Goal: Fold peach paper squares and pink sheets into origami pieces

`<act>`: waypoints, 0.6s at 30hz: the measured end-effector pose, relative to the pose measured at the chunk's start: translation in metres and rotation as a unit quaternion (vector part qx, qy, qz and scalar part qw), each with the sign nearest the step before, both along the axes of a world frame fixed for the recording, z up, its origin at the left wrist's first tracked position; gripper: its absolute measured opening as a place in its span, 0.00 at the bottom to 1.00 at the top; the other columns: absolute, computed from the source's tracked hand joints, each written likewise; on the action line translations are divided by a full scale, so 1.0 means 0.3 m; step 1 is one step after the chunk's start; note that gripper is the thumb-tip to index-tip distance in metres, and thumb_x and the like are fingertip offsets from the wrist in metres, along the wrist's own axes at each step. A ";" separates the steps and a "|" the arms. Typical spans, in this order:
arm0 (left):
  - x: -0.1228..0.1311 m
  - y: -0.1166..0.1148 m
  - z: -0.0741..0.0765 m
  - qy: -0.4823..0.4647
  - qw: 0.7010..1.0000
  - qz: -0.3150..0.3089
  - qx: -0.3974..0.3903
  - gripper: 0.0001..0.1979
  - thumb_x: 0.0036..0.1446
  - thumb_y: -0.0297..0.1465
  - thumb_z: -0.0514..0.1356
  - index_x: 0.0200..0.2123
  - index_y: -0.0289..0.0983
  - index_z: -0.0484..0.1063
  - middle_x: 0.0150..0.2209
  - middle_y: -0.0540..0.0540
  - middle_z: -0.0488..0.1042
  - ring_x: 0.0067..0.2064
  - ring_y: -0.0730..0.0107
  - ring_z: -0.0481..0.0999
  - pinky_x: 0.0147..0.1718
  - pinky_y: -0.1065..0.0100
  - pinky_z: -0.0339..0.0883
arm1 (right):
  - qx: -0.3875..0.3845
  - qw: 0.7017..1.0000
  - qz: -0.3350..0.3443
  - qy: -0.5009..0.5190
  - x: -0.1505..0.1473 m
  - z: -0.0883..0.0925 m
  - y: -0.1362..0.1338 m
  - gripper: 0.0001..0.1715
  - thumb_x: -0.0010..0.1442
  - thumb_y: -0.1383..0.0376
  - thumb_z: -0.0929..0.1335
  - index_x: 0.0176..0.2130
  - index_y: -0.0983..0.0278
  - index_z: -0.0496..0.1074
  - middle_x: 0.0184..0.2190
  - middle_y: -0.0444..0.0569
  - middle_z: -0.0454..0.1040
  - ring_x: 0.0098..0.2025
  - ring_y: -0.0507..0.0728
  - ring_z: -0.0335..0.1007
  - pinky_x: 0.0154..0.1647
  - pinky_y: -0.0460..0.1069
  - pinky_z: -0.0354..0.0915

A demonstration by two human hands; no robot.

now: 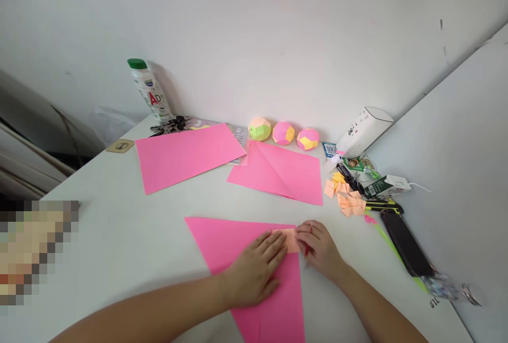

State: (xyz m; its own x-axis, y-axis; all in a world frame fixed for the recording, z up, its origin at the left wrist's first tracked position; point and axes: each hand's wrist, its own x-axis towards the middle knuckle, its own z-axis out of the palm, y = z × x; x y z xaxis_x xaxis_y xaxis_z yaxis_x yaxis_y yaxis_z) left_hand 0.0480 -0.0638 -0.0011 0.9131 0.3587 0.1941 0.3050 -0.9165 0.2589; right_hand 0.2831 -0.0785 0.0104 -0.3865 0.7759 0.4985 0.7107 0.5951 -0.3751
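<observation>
A large pink sheet of paper (283, 285) with slanted edges lies near the front of the table. On its upper right corner rests a small peach paper slip (292, 241). My left hand (256, 269) presses flat on the pink sheet, its fingertips over the slip's left end. Beside the slip's right end, my right hand (319, 247) is closed around a slim red pen (307, 251), mostly hidden by the fingers. A ring shows on one finger of that hand.
Two more pink sheets, one left (188, 158) and one folded (293, 171), lie farther back. Several paper balls (283, 133) line the wall. At right are folded peach pieces (349, 202), a cutter (383, 206), a phone (408, 245) and a white cylinder (363, 131). A bottle (151, 91) stands back left.
</observation>
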 end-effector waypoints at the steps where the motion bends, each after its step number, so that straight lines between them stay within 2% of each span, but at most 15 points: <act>1: -0.001 0.001 0.000 0.003 1.000 -0.001 -0.003 0.31 0.62 0.39 0.51 0.63 0.26 0.52 0.64 0.29 0.51 0.66 0.44 0.47 0.62 0.47 0.46 | 0.000 1.000 0.000 -0.016 0.001 0.002 -0.008 0.13 0.58 0.76 0.63 0.38 0.60 0.70 0.35 0.48 0.76 0.39 0.55 0.70 0.40 0.54 0.69; 4: -0.004 0.006 -0.003 0.013 1.000 0.000 -0.012 0.35 0.60 0.42 0.52 0.64 0.26 0.51 0.64 0.28 0.49 0.66 0.41 0.46 0.61 0.45 0.45 | 0.007 0.998 0.009 -0.059 0.004 0.014 -0.027 0.15 0.57 0.78 0.62 0.38 0.62 0.70 0.37 0.49 0.77 0.44 0.56 0.71 0.43 0.55 0.69; 11: -0.007 0.012 -0.001 0.031 0.998 0.015 -0.043 0.38 0.60 0.46 0.51 0.66 0.29 0.46 0.65 0.32 0.49 0.67 0.47 0.42 0.62 0.46 0.42 | 0.021 0.993 0.033 -0.115 0.007 0.051 -0.029 0.16 0.58 0.77 0.60 0.40 0.64 0.72 0.41 0.53 0.78 0.50 0.58 0.71 0.43 0.53 0.72; 18: -0.005 0.045 0.021 0.054 0.996 -0.006 -0.068 0.43 0.56 0.48 0.53 0.65 0.27 0.45 0.66 0.30 0.46 0.67 0.42 0.40 0.61 0.43 0.44 | 0.012 0.988 0.055 -0.141 0.010 0.035 -0.035 0.16 0.60 0.76 0.60 0.41 0.65 0.73 0.46 0.54 0.77 0.57 0.59 0.66 0.50 0.55 0.71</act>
State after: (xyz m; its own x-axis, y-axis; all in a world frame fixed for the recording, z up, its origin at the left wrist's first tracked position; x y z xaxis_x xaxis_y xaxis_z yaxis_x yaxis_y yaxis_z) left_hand 0.0466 -0.0501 0.0053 0.9303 0.3642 0.0441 0.3277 -0.8789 0.3465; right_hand 0.2862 -0.0889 0.0210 -0.5945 0.7106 0.3763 0.7148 0.6814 -0.1573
